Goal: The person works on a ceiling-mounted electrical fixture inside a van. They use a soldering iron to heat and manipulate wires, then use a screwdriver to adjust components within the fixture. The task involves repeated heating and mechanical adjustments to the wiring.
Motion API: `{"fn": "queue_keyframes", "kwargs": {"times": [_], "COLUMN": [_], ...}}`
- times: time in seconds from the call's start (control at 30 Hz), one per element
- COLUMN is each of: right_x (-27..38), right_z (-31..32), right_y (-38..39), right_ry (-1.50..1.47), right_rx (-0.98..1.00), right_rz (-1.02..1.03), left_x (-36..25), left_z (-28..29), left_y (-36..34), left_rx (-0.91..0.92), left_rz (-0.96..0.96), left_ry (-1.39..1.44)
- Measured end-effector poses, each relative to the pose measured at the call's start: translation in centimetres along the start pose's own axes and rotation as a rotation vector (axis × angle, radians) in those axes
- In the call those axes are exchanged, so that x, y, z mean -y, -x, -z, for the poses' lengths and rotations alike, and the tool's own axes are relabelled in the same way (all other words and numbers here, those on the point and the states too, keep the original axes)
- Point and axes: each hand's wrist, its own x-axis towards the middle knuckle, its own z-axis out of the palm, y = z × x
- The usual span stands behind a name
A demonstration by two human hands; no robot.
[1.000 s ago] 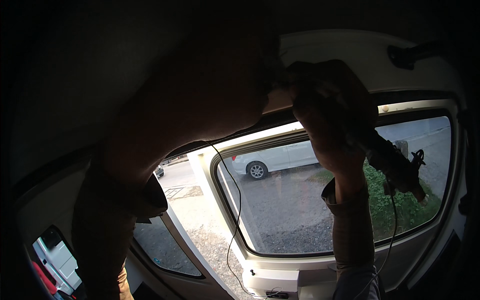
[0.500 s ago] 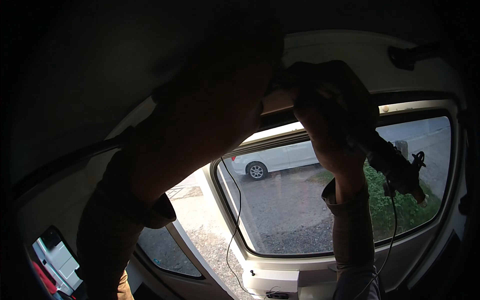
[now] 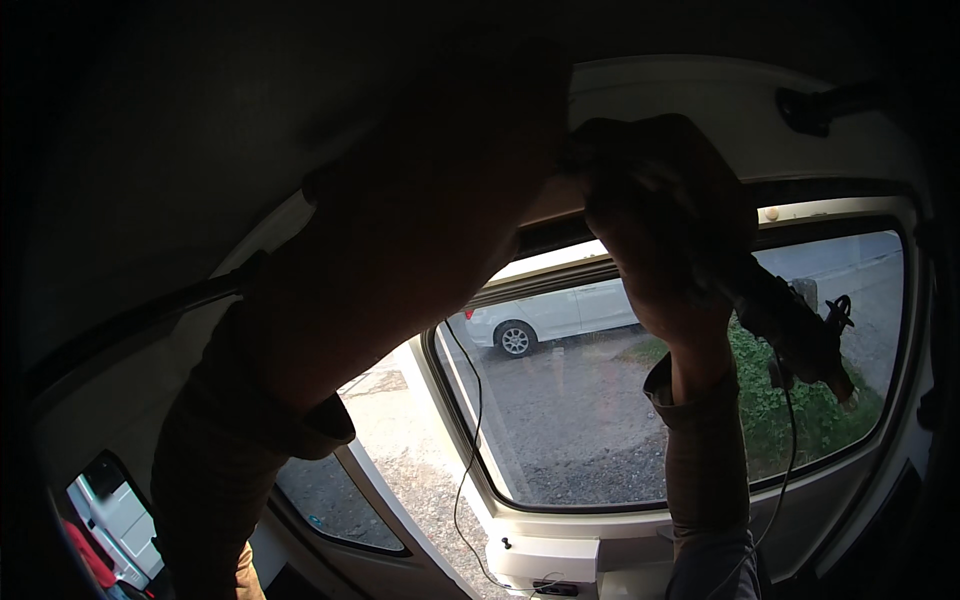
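Observation:
Both arms are raised inside a dark vehicle cabin. My right hand (image 3: 665, 250) is closed around a dark, elongated hand tool (image 3: 797, 335) with a thin cable. The tool's back end, with a small loop and a brass-coloured tip, points down to the right in front of the window. Its front end lies in shadow. My left hand (image 3: 490, 150) reaches up to the dark ceiling, beside my right hand; its fingers are lost in the shadow, so whether it holds anything cannot be told. The roof panel (image 3: 670, 95) above the window is nearest to both hands.
A large side window (image 3: 570, 430) in a white frame lies behind my arms, with a white car (image 3: 560, 318) outside. A thin cable (image 3: 478, 400) hangs left of it. A grab handle (image 3: 805, 110) sits at upper right. Below the window is a white box (image 3: 548, 557).
My left hand and forearm have shifted very slightly. The tool in my right hand has barely moved, and its grip looks the same.

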Motion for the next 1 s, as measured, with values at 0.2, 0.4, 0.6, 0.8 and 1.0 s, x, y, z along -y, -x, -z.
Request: {"fn": "queue_keyframes", "kwargs": {"times": [0.2,0.4,0.6,0.8,1.0], "right_x": [0.2,0.3,0.0,-0.1,0.0], "right_z": [0.0,-0.1,-0.1,-0.1,-0.1], "right_y": [-0.2,-0.2,0.0,0.1,0.0], "right_ry": [-0.002,-0.004,-0.001,0.0,0.003], "right_rx": [0.006,0.008,0.013,0.02,0.025], "right_rz": [-0.007,-0.011,-0.009,-0.01,-0.008], "left_x": [0.7,0.7,0.8,0.8,0.0], "left_z": [-1.5,-1.2,-1.7,-1.4,0.1], "left_y": [1.0,1.3,1.2,1.0,0.4], "left_rx": [-0.046,-0.061,-0.131,-0.087,0.068], "left_rz": [-0.03,0.0,-0.025,-0.003,0.104], "left_ry": [-0.06,-0.03,-0.058,0.032,0.044]}}
